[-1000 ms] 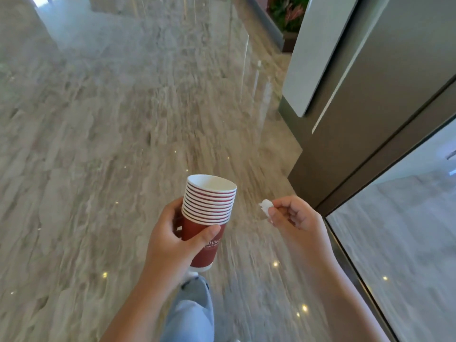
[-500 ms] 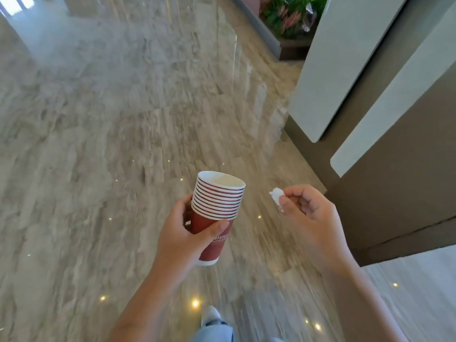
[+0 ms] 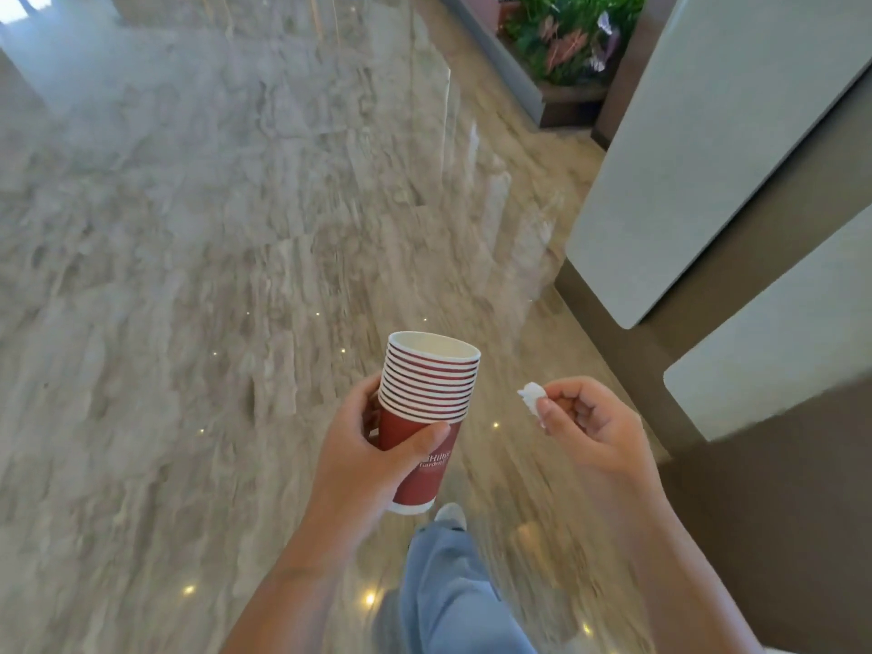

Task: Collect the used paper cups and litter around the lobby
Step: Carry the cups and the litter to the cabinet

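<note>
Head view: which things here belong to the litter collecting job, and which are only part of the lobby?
Belong to the job:
- stack of red paper cups, held in the left hand
- crumpled white paper scrap, pinched in the right hand

Only part of the lobby:
- planter with green and pink plants
- marble floor
- wall panels
</note>
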`<state>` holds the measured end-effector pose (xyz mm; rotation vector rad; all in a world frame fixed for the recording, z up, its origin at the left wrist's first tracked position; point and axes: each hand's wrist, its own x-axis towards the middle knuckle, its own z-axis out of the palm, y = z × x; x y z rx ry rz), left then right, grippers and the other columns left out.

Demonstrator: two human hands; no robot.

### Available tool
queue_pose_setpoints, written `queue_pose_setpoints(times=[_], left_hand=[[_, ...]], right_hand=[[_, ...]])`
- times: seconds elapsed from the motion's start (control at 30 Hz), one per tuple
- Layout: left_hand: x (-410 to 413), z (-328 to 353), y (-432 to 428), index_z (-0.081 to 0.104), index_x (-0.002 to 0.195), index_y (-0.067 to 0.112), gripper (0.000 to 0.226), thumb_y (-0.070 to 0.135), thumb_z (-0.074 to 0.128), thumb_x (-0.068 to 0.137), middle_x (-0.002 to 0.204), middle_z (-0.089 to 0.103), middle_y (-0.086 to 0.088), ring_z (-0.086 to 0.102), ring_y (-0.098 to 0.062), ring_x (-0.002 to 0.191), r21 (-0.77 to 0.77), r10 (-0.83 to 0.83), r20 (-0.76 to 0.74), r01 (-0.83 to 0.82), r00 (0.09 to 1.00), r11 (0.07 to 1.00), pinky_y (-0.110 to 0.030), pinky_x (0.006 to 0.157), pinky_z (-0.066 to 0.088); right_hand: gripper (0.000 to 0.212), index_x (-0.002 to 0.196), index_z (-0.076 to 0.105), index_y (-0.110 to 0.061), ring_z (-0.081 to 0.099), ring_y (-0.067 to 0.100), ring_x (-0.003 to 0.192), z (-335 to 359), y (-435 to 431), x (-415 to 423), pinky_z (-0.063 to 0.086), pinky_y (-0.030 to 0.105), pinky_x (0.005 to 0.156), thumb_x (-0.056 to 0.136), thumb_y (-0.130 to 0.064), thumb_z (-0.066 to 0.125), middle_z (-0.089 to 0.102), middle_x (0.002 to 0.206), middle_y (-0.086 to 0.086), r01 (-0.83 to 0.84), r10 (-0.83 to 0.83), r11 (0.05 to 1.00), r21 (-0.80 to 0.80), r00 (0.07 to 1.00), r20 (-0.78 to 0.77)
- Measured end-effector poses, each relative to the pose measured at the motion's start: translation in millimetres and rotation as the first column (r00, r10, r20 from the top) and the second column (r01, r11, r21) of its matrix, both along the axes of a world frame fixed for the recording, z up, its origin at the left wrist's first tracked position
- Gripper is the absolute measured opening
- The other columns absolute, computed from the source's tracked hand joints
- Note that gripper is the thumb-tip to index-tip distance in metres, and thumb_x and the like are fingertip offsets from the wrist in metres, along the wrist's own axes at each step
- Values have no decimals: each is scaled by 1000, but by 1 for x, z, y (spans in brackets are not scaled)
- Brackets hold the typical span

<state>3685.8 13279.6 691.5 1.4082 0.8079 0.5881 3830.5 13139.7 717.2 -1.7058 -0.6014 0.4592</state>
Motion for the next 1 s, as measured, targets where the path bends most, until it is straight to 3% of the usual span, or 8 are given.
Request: queue_pose_setpoints(times=[0.17,0.3,0.43,0.6,0.9,1.0], left_hand=[[104,22,70,55,101,45,65,51,80,41,97,67,22,64,0,89,76,-55,-18,56,998,996,-13,64,50],[169,35,117,54,101,54,65,51,80,41,101,65,22,63,0,93,134,-65,-16,66,998,989,-12,68,50],[211,29,160,55,109,38,77,49,88,40,103,67,10,64,-7,93,100,-44,-13,45,999,994,-19,69,51],[261,13,228,55,107,36,69,33,84,44,101,67,10,64,-4,90,67,-22,-37,24,999,997,-19,69,52],[365,17,413,54,107,35,79,43,90,38,103,65,10,63,-1,89,64,-19,1,19,1000,998,-14,69,50],[401,26,472,54,109,35,78,50,79,37,103,65,10,62,-2,92,98,-42,-9,43,999,994,-16,71,50]], right_hand=[[14,79,63,-25,58,4,62,16,64,101,49,17,58,83,-12,62,65,68,-6,26,-26,999,26,1000,6],[14,78,63,-24,57,1,61,28,112,164,48,15,58,83,-11,62,65,66,-12,45,-44,997,61,999,-20],[11,79,63,-23,58,3,62,24,156,207,49,18,58,82,-13,61,65,67,-11,22,-22,1000,17,1000,5],[14,77,66,-21,57,3,63,8,222,261,48,16,60,83,-9,62,65,65,-10,40,-39,999,31,998,-54],[22,75,63,-24,57,3,61,18,413,358,47,15,59,83,-4,62,64,65,-13,23,-23,998,62,1000,-1],[24,74,63,-24,56,4,63,39,472,388,47,18,61,82,-2,62,63,66,-13,17,-21,995,96,999,41]])
